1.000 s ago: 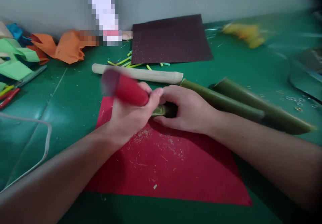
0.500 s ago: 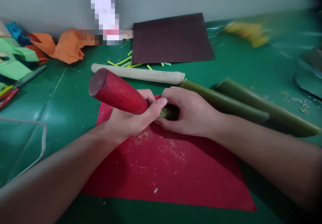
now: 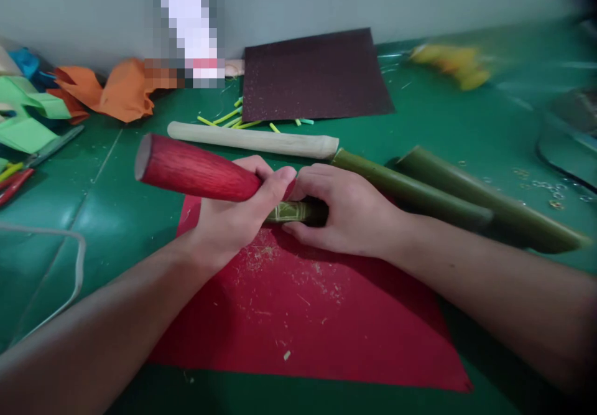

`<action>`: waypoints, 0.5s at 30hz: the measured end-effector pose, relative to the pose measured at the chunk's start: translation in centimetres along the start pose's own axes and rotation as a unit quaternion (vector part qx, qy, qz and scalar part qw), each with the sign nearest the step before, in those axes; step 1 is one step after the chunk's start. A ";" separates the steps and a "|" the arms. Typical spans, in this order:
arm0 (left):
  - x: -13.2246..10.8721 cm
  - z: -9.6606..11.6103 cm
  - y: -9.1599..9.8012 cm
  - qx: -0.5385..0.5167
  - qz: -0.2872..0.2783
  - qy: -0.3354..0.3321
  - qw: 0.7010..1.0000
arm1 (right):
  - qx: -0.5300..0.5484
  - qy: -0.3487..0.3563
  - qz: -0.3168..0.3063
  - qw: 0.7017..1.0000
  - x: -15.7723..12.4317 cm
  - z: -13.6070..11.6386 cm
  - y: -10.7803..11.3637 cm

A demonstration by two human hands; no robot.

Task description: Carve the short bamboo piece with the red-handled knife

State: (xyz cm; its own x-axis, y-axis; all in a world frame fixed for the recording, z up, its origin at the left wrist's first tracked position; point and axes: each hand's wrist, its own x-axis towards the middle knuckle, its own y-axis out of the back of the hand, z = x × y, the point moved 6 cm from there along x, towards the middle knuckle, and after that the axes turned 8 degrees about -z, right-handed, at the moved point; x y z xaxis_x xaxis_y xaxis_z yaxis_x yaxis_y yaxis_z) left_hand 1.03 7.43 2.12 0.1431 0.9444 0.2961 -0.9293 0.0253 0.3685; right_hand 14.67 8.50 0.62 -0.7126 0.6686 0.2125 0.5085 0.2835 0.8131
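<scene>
My left hand [image 3: 236,225] is closed around a carving tool with a thick red wooden handle [image 3: 198,169]. Its butt end points up and to the left, and the blade is hidden behind my fingers. A short piece of green bamboo [image 3: 296,212] with pale lines cut in its skin is gripped by my right hand [image 3: 352,213]. Both hands are close together, the left thumb near the right fingers. Under them lies a red sheet [image 3: 298,315] strewn with fine shavings.
Behind my hands lies a pale peeled bamboo stick [image 3: 252,140], beside two green bamboo lengths [image 3: 415,185] [image 3: 494,197]. Farther back is a dark brown sheet [image 3: 317,76]. At left are crumpled orange paper [image 3: 125,91], red-handled scissors [image 3: 16,185] and a white cable [image 3: 77,265].
My left hand has shifted slightly left, and the red handle has tilted flatter toward the left. More of the lined bamboo now shows between my hands. My right hand stays nearly in place.
</scene>
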 end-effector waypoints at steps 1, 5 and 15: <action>0.0 0.1 0.0 -0.009 -0.011 -0.004 1.000 | 0.002 0.000 0.001 1.000 0.0 0.0 0.0; -0.2 0.7 -0.5 0.024 -0.083 -0.031 0.996 | -0.002 -0.002 0.004 1.000 -0.1 -0.1 0.1; -0.1 1.2 -0.9 0.066 -0.116 -0.023 0.991 | 0.009 0.000 0.012 1.000 -0.1 -0.2 0.1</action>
State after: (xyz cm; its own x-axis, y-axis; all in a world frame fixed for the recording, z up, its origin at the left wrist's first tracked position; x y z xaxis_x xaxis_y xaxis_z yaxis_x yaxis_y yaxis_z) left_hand 2.24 6.92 2.84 0.3649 0.9027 0.2282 -0.8176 0.1934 0.5424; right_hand 14.70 8.39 0.81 -0.7003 0.6755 0.2309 0.5336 0.2805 0.7979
